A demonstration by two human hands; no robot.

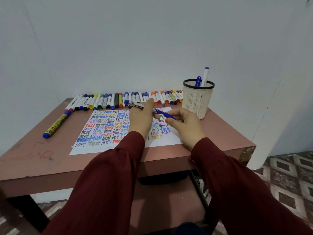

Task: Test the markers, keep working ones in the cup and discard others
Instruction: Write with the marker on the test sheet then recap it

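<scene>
Hidden: the left hand [141, 120] covers the middle of the sheet [105, 126] and the stretch between the two held pieces, so I cannot tell whether they are joined. Row [118, 99] too crowded for an exact count; its right end is cut off behind the cup [198, 100].

Left fingers grip a marker [135, 105] with a grey body and a blue end, which sticks out at the hand's 10 o'clock, over the sheet's far edge. Right hand [185, 127] pinches a blue piece [165, 114] between thumb and fingers. It points to 10 o'clock, in line with the marker. Both are held above the sheet, just short of the row.

Counts: 
- 1 cup, at 2 o'clock of the sheet, holding 2 markers upright: blue one [198, 81] and white one [205, 76].
- 1 yellow marker [56, 123] lying alone at 9 o'clock of the sheet.
- 1 sheet, filled with "test" in many colours.
- 1 row, at 12 o'clock along the back of the worktop [33, 155].
</scene>
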